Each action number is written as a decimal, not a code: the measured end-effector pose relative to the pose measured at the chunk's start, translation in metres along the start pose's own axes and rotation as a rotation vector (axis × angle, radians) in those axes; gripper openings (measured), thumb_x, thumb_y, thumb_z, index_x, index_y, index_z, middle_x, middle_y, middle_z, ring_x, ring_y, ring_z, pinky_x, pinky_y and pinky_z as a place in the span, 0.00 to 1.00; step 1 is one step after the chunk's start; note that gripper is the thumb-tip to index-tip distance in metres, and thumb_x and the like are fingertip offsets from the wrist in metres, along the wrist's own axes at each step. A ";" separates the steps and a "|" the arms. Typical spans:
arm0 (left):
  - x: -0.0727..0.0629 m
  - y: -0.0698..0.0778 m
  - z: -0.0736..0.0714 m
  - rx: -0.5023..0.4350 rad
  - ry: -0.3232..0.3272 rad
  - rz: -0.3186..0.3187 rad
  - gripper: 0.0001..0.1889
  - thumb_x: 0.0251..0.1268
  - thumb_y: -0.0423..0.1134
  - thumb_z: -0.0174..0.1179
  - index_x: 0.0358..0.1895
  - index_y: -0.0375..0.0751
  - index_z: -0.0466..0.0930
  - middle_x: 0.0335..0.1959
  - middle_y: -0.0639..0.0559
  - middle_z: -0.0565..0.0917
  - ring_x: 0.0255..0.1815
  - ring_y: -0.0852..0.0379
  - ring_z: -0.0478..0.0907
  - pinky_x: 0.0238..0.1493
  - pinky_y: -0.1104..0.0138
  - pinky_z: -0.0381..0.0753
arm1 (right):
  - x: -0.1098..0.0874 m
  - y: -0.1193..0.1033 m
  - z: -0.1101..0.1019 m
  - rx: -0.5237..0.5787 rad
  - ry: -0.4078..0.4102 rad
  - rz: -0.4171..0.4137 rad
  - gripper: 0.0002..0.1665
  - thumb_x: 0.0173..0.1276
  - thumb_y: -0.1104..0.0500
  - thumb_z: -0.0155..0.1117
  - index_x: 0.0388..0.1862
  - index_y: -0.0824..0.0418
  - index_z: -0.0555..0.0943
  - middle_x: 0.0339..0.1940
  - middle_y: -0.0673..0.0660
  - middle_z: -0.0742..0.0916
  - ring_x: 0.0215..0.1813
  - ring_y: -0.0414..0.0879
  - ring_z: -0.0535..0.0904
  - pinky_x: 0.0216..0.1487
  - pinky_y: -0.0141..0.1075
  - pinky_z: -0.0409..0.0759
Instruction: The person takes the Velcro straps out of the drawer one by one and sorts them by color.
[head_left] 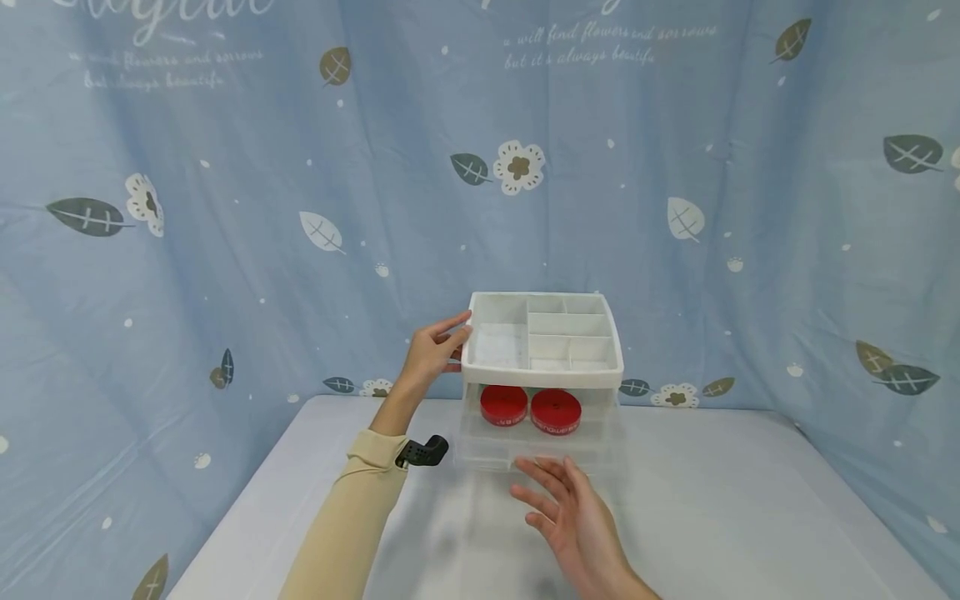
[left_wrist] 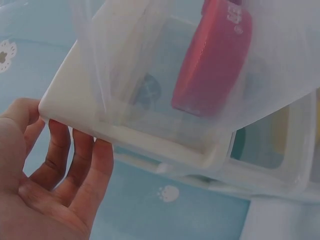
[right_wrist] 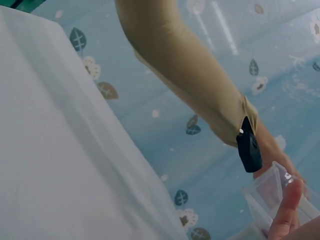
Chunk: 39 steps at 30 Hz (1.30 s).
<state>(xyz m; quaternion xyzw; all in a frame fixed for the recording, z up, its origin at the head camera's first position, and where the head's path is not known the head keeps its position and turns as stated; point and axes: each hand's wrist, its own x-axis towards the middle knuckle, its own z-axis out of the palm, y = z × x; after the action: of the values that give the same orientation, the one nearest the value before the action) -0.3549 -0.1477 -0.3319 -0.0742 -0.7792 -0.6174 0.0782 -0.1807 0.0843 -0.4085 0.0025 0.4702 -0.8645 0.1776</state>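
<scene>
A small white desk drawer organizer (head_left: 542, 377) stands near the back of the table. Its top tray is divided into several compartments, and a clear drawer (head_left: 480, 454) juts out below. Two red rolls (head_left: 504, 406), apparently ribbon or tape, with pale lettering are in the drawer; one red roll (left_wrist: 215, 60) shows through the plastic in the left wrist view. My left hand (head_left: 435, 350) holds the organizer's left side, fingers bent against its edge. In front of the drawer is my right hand (head_left: 573, 521), fingers spread and loosely bent, holding nothing. Whether it touches the drawer front cannot be told.
A white cloth covers the table (head_left: 720, 500). Behind and around it hangs a blue curtain (head_left: 405, 208) printed with leaves and flowers. A black wrist device (head_left: 423, 451) sits at the cuff of the left beige sleeve (head_left: 345, 517).
</scene>
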 end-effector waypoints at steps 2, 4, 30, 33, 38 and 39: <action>0.001 0.000 0.000 -0.002 0.000 -0.003 0.20 0.69 0.52 0.61 0.64 0.68 0.76 0.45 0.42 0.84 0.35 0.54 0.84 0.39 0.61 0.90 | -0.002 0.000 -0.002 -0.011 -0.013 0.002 0.36 0.73 0.31 0.46 0.65 0.55 0.65 0.66 0.51 0.80 0.58 0.48 0.83 0.50 0.31 0.84; 0.001 0.000 0.000 -0.006 0.000 -0.004 0.20 0.69 0.52 0.61 0.64 0.68 0.77 0.45 0.42 0.85 0.34 0.55 0.84 0.39 0.61 0.90 | -0.004 -0.001 -0.003 -0.016 -0.022 0.008 0.35 0.74 0.31 0.45 0.65 0.55 0.65 0.66 0.51 0.80 0.58 0.47 0.83 0.49 0.31 0.84; -0.002 0.001 0.001 -0.009 0.003 0.022 0.21 0.70 0.52 0.60 0.65 0.66 0.76 0.45 0.41 0.84 0.33 0.56 0.84 0.39 0.61 0.90 | -0.019 -0.003 -0.013 0.018 -0.110 0.088 0.30 0.77 0.33 0.41 0.62 0.52 0.66 0.64 0.47 0.82 0.56 0.45 0.84 0.49 0.29 0.84; -0.002 0.001 0.001 -0.010 0.005 0.017 0.21 0.70 0.52 0.60 0.65 0.66 0.76 0.45 0.41 0.84 0.34 0.56 0.84 0.39 0.61 0.90 | -0.019 -0.003 -0.013 0.020 -0.116 0.089 0.29 0.77 0.33 0.41 0.62 0.52 0.66 0.64 0.47 0.82 0.56 0.45 0.84 0.49 0.29 0.84; -0.001 0.000 0.001 -0.012 0.005 0.007 0.20 0.70 0.51 0.60 0.64 0.66 0.76 0.46 0.41 0.84 0.34 0.55 0.85 0.39 0.61 0.90 | -0.018 -0.003 -0.014 -0.003 -0.114 0.097 0.31 0.77 0.33 0.42 0.64 0.54 0.65 0.64 0.47 0.82 0.56 0.45 0.84 0.49 0.29 0.84; -0.001 0.000 0.001 -0.010 0.006 0.004 0.20 0.69 0.51 0.61 0.64 0.67 0.77 0.46 0.41 0.84 0.34 0.55 0.84 0.39 0.61 0.90 | -0.017 -0.003 -0.014 -0.022 -0.111 0.100 0.33 0.77 0.33 0.42 0.66 0.55 0.65 0.64 0.48 0.82 0.56 0.46 0.84 0.49 0.30 0.84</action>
<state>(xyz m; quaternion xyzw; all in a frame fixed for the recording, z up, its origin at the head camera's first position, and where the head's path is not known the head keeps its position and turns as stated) -0.3542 -0.1468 -0.3325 -0.0743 -0.7758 -0.6213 0.0815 -0.1682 0.1026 -0.4111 -0.0241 0.4684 -0.8481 0.2465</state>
